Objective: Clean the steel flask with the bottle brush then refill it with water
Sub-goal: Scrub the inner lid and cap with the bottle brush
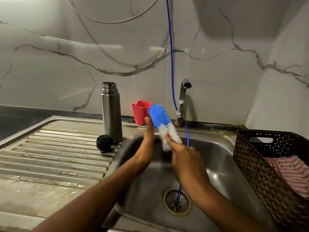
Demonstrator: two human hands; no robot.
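Both hands meet over the sink (222, 158). The right hand (185, 159) is curled around the lower end of the bottle brush (163, 122), its index finger laid up along the white bristles, and holds the brush tilted with its blue head up and to the left. The left hand (148, 131) is slightly blurred; its fingers are straight and rest against the left side of the bristles, gripping nothing. The steel flask (111, 113) stands upright and uncapped on the ribbed draining board (55, 153), just left of the basin. Its black cap (104, 143) lies on the board just beside the flask's base. A red plastic cup (140, 113) sits behind the brush head by the wall, and the tap (182, 101) rises to the right of it. A thin blue tube (170, 47) hangs down the marble wall into the drain (176, 200). At the far right a dark woven basket (260, 166) holds a red-and-white striped cloth (291, 173).
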